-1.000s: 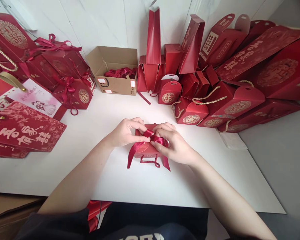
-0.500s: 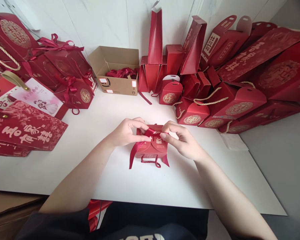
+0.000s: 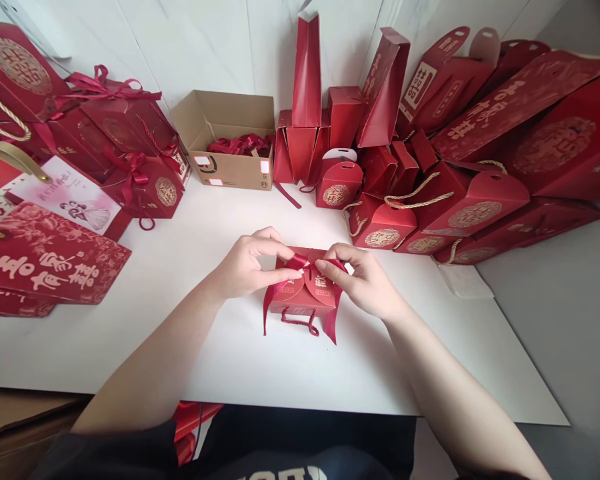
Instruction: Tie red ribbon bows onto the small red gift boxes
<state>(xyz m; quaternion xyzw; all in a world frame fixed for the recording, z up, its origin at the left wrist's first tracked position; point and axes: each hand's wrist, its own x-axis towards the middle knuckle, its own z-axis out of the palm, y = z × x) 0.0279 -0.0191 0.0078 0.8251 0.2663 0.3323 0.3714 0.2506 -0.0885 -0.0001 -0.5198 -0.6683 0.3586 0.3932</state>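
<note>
A small red gift box point(image 3: 303, 303) with gold print rests on the white table between my hands, its rounded top flaps closed. A dark red satin ribbon point(image 3: 331, 323) lies over its top, with one tail down each side. My left hand point(image 3: 253, 263) pinches a loop of the ribbon above the box's left half. Over the right half, my right hand point(image 3: 360, 277) pinches the ribbon between thumb and index finger, close to the middle. The fingers partly hide the knot. A twisted red cord handle point(image 3: 300, 323) hangs at the box's near side.
A cardboard box point(image 3: 230, 172) holding red ribbons stands at the back. Red gift boxes point(image 3: 380, 237) with gold cord handles crowd the right side. Ribbon-tied boxes point(image 3: 145, 187) and red gift bags point(image 3: 60, 257) fill the left of the white table point(image 3: 220, 373).
My right hand's thumb and fingers have shifted slightly left along the ribbon. A ribbon loop now shows at the right hand, and the right tail hangs longer. The left hand still pinches its loop.
</note>
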